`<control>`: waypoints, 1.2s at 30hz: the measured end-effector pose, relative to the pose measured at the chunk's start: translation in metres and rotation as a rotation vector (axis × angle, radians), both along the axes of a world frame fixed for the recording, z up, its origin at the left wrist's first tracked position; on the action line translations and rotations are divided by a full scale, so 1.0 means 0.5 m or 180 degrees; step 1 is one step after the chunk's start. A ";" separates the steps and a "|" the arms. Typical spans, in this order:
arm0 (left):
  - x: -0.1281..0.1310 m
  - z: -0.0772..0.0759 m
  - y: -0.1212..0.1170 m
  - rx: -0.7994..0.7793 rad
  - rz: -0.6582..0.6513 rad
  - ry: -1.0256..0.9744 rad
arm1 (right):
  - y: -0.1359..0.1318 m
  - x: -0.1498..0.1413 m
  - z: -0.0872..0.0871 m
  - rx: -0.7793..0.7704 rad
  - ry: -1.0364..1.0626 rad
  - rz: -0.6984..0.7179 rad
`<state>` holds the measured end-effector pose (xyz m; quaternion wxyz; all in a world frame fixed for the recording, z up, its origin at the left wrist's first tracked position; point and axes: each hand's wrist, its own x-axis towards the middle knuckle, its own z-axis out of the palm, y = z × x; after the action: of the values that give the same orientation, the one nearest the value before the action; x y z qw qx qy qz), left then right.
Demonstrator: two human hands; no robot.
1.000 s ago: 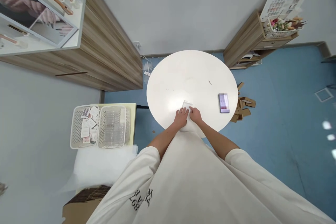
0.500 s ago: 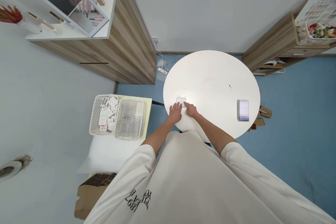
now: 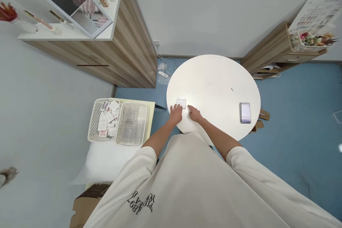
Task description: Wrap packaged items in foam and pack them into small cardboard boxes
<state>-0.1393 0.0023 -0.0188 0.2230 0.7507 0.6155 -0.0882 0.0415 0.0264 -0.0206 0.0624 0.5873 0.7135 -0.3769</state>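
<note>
A small, flat, clear plastic box (image 3: 181, 102) lies on the white oval table (image 3: 213, 74), near its left front edge. My left hand (image 3: 176, 114) rests at the front of the box, its fingertips over the near edge and a ring on one finger. Just right of the box, my right hand (image 3: 195, 114) lies on the table with the index finger stretched forward and the others curled under. A narrow gap separates that fingertip from the box. Nothing shows in the right hand, though its palm side is hidden.
A pixelated rectangular object (image 3: 245, 113) lies at the table's right. To the left, a white basket (image 3: 91, 123) holds small packets, beside a basket (image 3: 146, 123) of clear plastic cases. Wooden cabinets (image 3: 133, 42) stand left and right; a power strip (image 3: 162, 74) lies on the floor.
The clear box has shifted slightly left on the table along with my left hand. My right index finger has come off the box's right side. The camera view has shifted a little.
</note>
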 end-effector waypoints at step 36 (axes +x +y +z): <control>0.201 0.110 -0.650 0.0550 0.1012 -0.0227 | -0.512 0.247 0.125 0.0770 0.0489 0.0574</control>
<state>-0.0387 -0.3229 0.0364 0.1905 0.6630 0.7234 0.0281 0.1652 -0.2294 0.0420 -0.0299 0.4936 0.8062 -0.3249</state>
